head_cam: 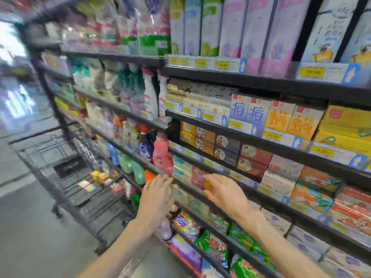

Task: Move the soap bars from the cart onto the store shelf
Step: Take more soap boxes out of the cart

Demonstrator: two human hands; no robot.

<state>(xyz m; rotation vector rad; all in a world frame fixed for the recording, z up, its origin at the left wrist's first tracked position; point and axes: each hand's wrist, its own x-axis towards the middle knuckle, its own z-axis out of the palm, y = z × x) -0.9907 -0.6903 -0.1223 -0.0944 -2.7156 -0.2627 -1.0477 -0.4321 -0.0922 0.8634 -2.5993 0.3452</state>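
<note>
Nearest us, our two bare forearms reach up toward the store shelf point(236, 178). Our left hand point(155, 194) lies flat, fingers straight and relaxed, holding nothing, its tips near the shelf's dark metal edge. Our right hand point(224, 190) has its fingers spread and slightly bent against a pink-and-yellow boxed soap bar point(199, 180) standing on the shelf; motion blur keeps us from telling whether it grips the box. Just right of that hand sit more rectangular cardboard soap boxes. Well left of our left hand stands the wire cart point(80, 177), with small flat soap bars point(100, 175) in its basket.
</note>
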